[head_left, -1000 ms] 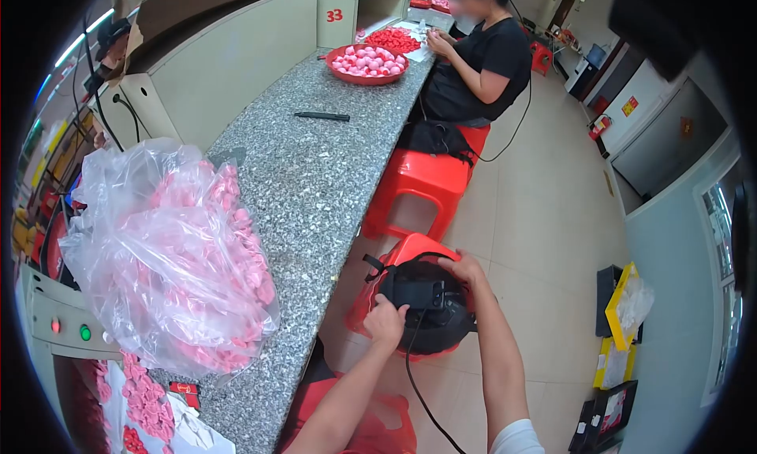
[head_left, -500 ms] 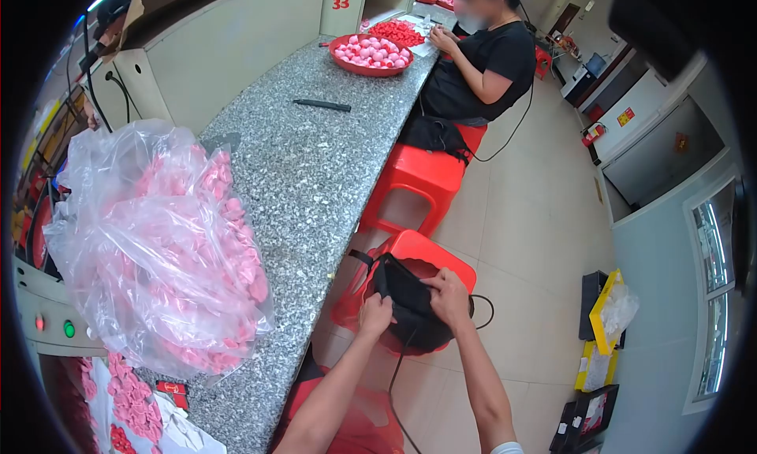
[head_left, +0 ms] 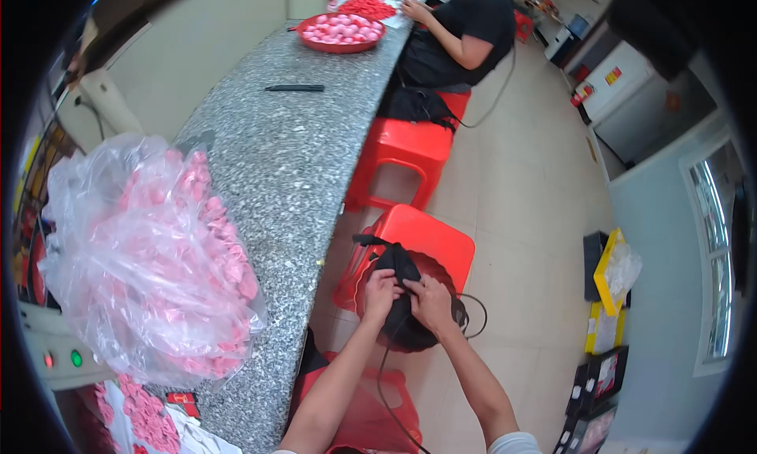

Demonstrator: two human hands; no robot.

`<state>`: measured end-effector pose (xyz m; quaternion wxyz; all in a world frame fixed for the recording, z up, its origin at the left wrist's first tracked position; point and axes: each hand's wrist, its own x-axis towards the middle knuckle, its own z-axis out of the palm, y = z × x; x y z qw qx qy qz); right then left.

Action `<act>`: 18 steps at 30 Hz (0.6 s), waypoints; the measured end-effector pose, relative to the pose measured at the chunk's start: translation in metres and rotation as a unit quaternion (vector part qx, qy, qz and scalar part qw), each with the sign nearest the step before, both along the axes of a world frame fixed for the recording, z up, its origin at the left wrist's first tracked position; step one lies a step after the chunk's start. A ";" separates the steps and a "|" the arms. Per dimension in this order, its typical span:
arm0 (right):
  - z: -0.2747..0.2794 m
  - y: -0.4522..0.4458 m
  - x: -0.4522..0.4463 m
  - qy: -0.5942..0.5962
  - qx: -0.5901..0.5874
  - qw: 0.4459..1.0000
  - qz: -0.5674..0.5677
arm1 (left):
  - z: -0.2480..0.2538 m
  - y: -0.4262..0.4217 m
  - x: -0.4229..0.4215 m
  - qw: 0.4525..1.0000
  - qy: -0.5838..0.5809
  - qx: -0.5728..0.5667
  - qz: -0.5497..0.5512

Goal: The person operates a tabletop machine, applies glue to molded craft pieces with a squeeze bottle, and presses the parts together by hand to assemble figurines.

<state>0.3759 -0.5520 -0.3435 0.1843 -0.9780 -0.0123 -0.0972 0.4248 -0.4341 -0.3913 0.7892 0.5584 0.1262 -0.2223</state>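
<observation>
My left hand point(head_left: 381, 298) and my right hand point(head_left: 432, 303) are close together, their fingers closed on a black cloth bag point(head_left: 400, 263). The bag's upper part is bunched between them, and its opening is not visible. Behind and below the hands is a dark red scalloped basin point(head_left: 438, 271), partly covered by the bag. It rests on a red stool point(head_left: 430, 229) beside the counter. A black cord point(head_left: 382, 383) runs down from beneath the bag, and another loop shows to the right of my right hand.
Left on the granite counter point(head_left: 276, 139) lies a clear plastic bag of pink pieces point(head_left: 158, 265). Farther back are a black pen-like object point(head_left: 295, 87) and a red bowl of pink-white balls point(head_left: 341, 33). A co-worker point(head_left: 465, 36) sits beyond. Boxes point(head_left: 603, 328) line the right wall.
My hands have come closer together. The black bag, spread wide with its opening showing before, is now bunched between them. The view has shifted slightly.
</observation>
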 end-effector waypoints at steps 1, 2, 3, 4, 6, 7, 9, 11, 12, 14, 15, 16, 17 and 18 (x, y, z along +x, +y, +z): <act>-0.001 -0.003 0.002 -0.005 0.014 1.000 -0.021 | -0.006 0.001 -0.003 0.996 -0.064 0.057 0.015; 0.006 -0.006 0.003 0.000 0.027 0.999 -0.028 | 0.015 0.005 -0.006 0.994 -0.072 0.071 0.042; 0.012 -0.011 0.003 0.003 0.040 0.998 -0.043 | 0.036 0.009 -0.010 0.991 -0.082 0.084 0.061; 0.018 -0.019 0.004 -0.006 0.039 0.998 -0.050 | 0.067 0.011 -0.014 0.989 -0.102 0.029 0.105; 0.034 -0.041 -0.007 -0.028 0.055 0.992 -0.110 | 0.154 0.015 -0.023 0.984 -0.143 -0.017 0.104; 0.045 -0.053 -0.012 -0.046 0.071 0.984 -0.154 | 0.196 0.026 -0.030 0.981 -0.184 -0.003 0.065; 0.048 -0.068 -0.035 -0.108 0.115 0.956 -0.246 | 0.253 0.054 -0.038 0.940 -0.316 -0.113 -0.055; 0.043 -0.080 -0.067 -0.192 0.171 0.906 -0.335 | 0.285 0.071 -0.049 0.877 -0.391 -0.238 -0.144; 0.043 -0.078 -0.085 -0.192 0.168 0.884 -0.393 | 0.294 0.074 -0.055 0.852 -0.407 -0.279 -0.175; 0.026 -0.063 -0.127 -0.195 0.174 0.841 -0.473 | 0.301 0.071 -0.065 0.809 -0.420 -0.345 -0.225; 0.003 -0.053 -0.148 -0.198 0.180 0.824 -0.499 | 0.302 0.069 -0.068 0.798 -0.421 -0.360 -0.237; -0.030 -0.040 -0.169 -0.131 0.300 0.779 -0.534 | 0.301 0.067 -0.070 0.790 -0.421 -0.371 -0.248; -0.063 -0.027 -0.188 -0.062 0.415 0.719 -0.554 | 0.302 0.066 -0.075 0.784 -0.420 -0.380 -0.255; -0.062 -0.009 -0.197 0.019 0.587 0.591 -0.553 | 0.302 0.065 -0.079 0.778 -0.421 -0.385 -0.262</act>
